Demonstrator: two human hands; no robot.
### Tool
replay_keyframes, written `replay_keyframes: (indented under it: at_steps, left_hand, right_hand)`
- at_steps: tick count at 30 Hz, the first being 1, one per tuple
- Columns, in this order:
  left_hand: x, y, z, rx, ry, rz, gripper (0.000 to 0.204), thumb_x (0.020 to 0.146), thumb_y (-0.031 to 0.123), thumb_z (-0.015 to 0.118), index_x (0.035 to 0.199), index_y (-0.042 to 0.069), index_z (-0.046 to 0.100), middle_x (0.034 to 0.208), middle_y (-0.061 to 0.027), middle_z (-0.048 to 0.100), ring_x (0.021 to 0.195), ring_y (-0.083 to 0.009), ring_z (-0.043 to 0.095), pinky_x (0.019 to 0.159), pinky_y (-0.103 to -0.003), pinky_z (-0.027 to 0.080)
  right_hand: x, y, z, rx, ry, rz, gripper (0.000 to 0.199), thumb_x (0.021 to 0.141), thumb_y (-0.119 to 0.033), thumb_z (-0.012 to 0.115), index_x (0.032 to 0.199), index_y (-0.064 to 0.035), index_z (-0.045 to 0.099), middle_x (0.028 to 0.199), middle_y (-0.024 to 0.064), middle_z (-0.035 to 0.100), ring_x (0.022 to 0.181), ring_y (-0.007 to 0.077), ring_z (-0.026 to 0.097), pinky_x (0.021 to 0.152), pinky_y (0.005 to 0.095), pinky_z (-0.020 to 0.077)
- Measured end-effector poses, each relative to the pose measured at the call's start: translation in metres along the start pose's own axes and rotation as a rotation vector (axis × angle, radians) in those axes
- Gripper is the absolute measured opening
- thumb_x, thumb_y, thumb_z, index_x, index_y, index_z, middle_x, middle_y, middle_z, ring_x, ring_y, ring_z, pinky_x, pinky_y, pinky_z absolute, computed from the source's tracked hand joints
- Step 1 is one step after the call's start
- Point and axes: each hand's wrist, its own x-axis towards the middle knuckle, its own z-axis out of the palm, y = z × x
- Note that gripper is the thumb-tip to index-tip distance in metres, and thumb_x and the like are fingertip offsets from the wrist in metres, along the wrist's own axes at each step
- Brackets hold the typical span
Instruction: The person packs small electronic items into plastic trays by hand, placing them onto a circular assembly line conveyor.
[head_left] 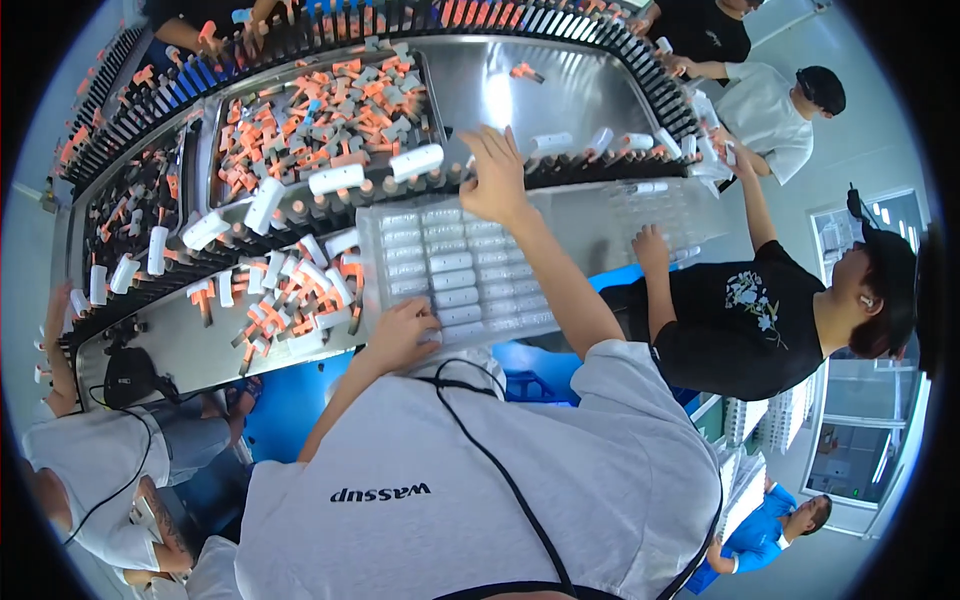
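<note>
My right hand (492,178) reaches over the peg conveyor (570,172) just beyond the tray, fingers spread, with nothing visible in it. A white oblong casing (417,162) stands on the pegs left of it. My left hand (403,332) is at the near left part of a clear plastic tray (372,262), its fingers curled together. A bit of white shows under its fingertips, but what they hold is hidden. Rows of white oblong casings (453,278) lie in the tray's middle column. The columns on either side look translucent.
A metal bin (437,95) of orange and grey pieces lies beyond the conveyor. More orange pieces with white casings (300,290) are heaped left of the tray. A co-worker in black (740,310) works close on my right; other people line the conveyor.
</note>
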Motion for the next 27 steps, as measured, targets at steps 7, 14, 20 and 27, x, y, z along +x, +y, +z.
replay_keyframes:
  at_steps: [7,14,20,27]
  left_hand:
    - [0.008,-0.009,0.003,-0.089,0.060,0.003,0.024,0.082,0.030,0.080,0.096,0.011,0.077,0.097,-0.0064,0.066,0.095,-0.0294,0.068,0.079,-0.043,0.056]
    - [0.018,-0.003,0.002,-0.015,0.045,-0.036,0.021,0.087,0.033,0.076,0.086,0.012,0.077,0.088,-0.0050,0.068,0.086,-0.0299,0.070,0.071,-0.046,0.055]
    - [0.041,0.002,0.010,0.008,0.007,-0.027,0.029,0.091,0.035,0.072,0.080,0.008,0.077,0.081,-0.0078,0.069,0.080,-0.0320,0.070,0.071,-0.046,0.054]
    - [0.030,-0.013,0.011,0.025,0.051,-0.090,0.029,0.090,0.033,0.073,0.078,0.007,0.075,0.080,-0.0087,0.069,0.079,-0.0323,0.070,0.067,-0.047,0.053]
  right_hand:
    - [-0.070,-0.043,-0.061,0.330,0.475,0.357,0.042,0.091,-0.004,0.072,0.132,0.0000,0.063,0.124,0.0124,0.069,0.112,0.0239,0.066,0.099,0.0360,0.0510]
    - [-0.291,-0.112,-0.101,0.111,0.160,0.605,0.013,0.088,-0.007,0.075,0.081,-0.0029,0.065,0.063,0.0060,0.055,0.053,0.0161,0.049,0.051,0.0288,0.0373]
    - [-0.484,-0.106,-0.015,0.375,-0.379,1.278,0.030,0.100,-0.028,0.063,0.112,-0.0029,0.074,0.108,0.0185,0.075,0.099,0.0243,0.072,0.089,0.0398,0.0542]
    - [-0.463,-0.100,0.023,1.247,-0.294,1.655,0.045,0.106,-0.034,0.055,0.131,0.0019,0.067,0.127,0.0160,0.072,0.113,0.0233,0.069,0.101,0.0397,0.0525]
